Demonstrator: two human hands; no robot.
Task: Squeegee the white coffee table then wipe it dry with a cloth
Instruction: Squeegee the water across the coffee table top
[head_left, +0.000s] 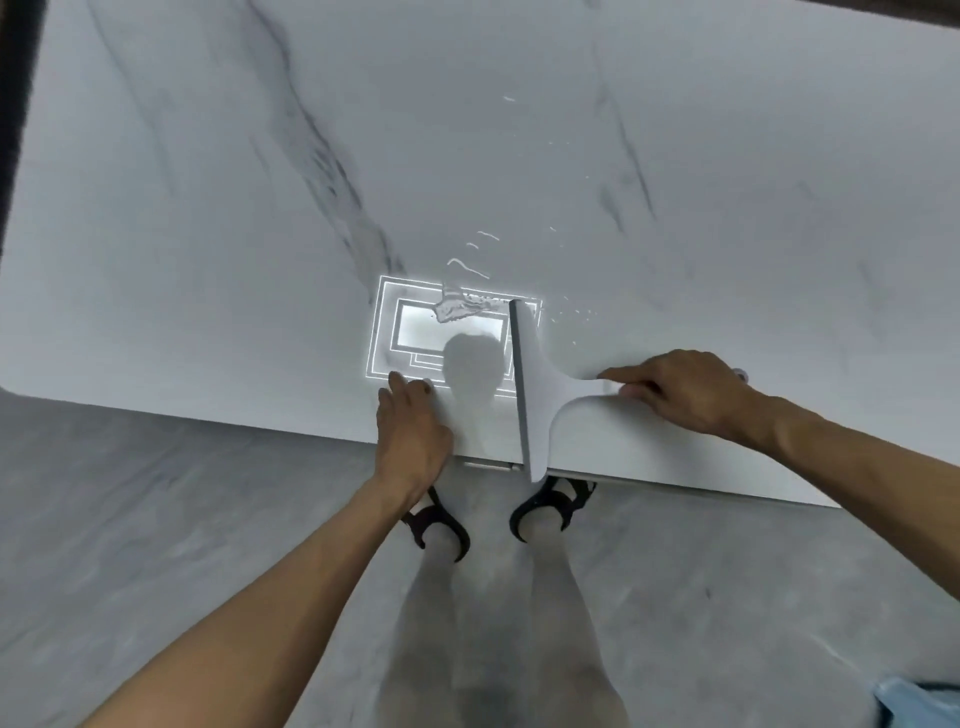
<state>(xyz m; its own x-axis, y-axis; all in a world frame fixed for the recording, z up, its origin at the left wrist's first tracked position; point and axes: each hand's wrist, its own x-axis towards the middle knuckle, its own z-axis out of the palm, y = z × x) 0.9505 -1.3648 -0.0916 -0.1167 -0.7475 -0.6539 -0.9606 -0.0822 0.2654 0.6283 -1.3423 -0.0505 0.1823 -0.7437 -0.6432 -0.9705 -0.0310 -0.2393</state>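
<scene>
**Item, nearest you:** your two bare forearms, coming in from the lower edge of view. Below them are your legs and black sandals (437, 525) on the grey floor (156, 519).

**Item:** a pale blue scrap (919, 701) in the lower right corner. It may be the drying cloth, but it is too cropped to tell.

**Item:** left hand (410, 415), fingers laid flat on the near edge of the white coffee table (260, 208). It grasps nothing and serves as a brace.

**Item:** right hand (685, 389), fingers curled round the handle of the squeegee (535, 389). The blade sits on the tabletop and runs from the near rim away from you, with its near end just past the rim.

**Item:** puddle (457, 307), just left of the blade's far end, lying over a bright lamp reflection (384, 332). Droplets and thin streaks (480, 241) are scattered beyond and to the right.

**Handling note, as judgement:** the squeegee pass is in hand and drying has not begun.
- Press evenly along the whole blade so that neither end lifts.
- Carry the puddle to an edge in one unbroken stroke.
- Take your left hand out of the blade's path first.
- Overlap the next stroke with this one.
- Go back for the droplets on the right, which a leftward sweep would miss.
</scene>
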